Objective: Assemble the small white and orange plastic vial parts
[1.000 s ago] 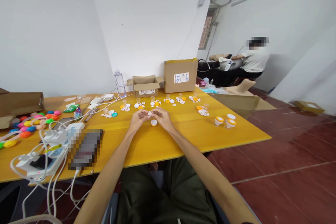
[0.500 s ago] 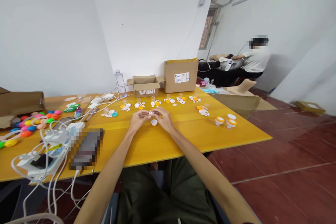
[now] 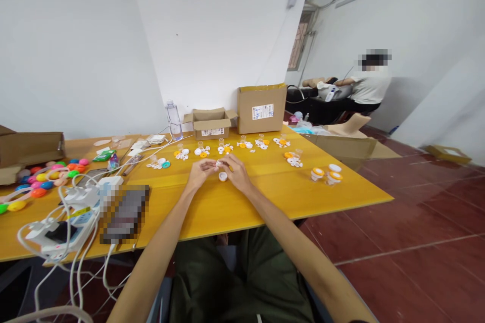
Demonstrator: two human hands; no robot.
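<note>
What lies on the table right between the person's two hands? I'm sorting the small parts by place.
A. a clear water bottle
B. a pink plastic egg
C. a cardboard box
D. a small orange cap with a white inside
D: the small orange cap lies on the yellow table between the left hand and the right hand.

A bare workroom used for small hand assembly is shown: white walls, a red tiled floor (image 3: 417, 232), and a long yellow table (image 3: 288, 197) on which rows of small caps (image 3: 242, 146), cardboard boxes (image 3: 261, 108), coloured balls (image 3: 45, 176) and chargers with cables (image 3: 71, 207) are spread; another person (image 3: 369, 88) is seated at a far desk
</note>
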